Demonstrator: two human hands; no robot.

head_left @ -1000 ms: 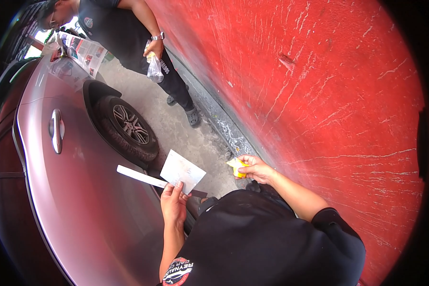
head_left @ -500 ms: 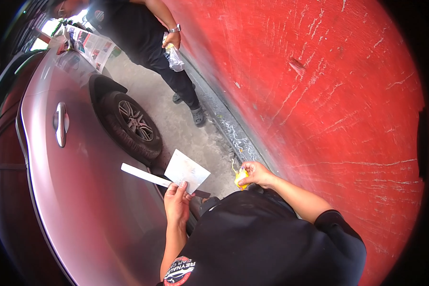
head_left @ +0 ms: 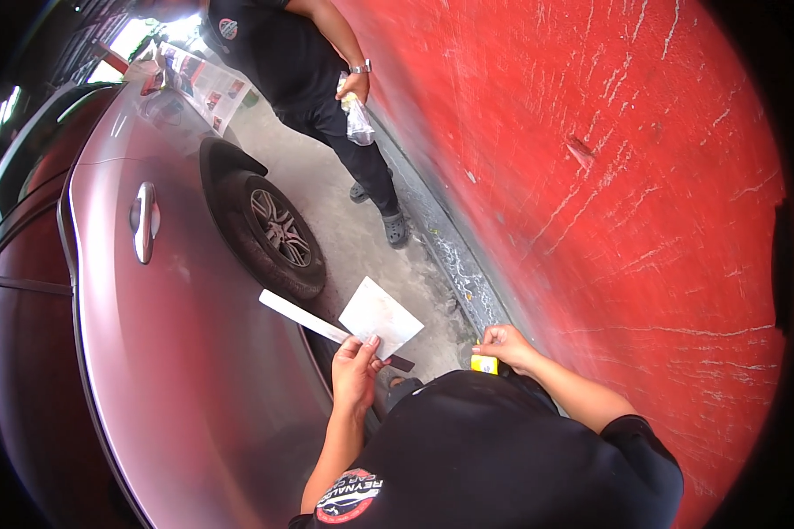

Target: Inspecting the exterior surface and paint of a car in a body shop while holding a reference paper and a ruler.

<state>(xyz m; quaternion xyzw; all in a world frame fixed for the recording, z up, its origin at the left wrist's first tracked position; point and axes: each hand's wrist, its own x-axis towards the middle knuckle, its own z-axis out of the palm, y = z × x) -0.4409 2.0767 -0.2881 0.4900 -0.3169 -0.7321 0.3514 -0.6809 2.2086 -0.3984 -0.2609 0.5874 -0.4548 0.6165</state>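
My left hand [head_left: 355,375] is pinched round a white square sheet [head_left: 381,316] and a long, narrow white strip [head_left: 302,315]. A short dark piece [head_left: 401,362] sticks out past its fingers on the other side; whether it belongs to the strip I cannot tell. In front of my body, beside the red wall, my right hand [head_left: 509,347] grips a small yellow packet [head_left: 484,363] with a pale patch on it. The packet hangs below the fingertips, and its upper part is hidden by them.
A pinkish-silver car [head_left: 176,353] with a chrome door handle [head_left: 145,222] and a dark wheel [head_left: 280,227] stands on my left. The scratched red wall [head_left: 609,220] rises on my right. Ahead, a co-worker [head_left: 282,62] in black holds a plastic bag [head_left: 358,122]. Newspaper [head_left: 205,86] hangs by the car.
The whole view has shifted, so things sit farther right. In my right hand the yellow packet has turned and hangs lower, its pale patch showing. My left hand keeps its hold.
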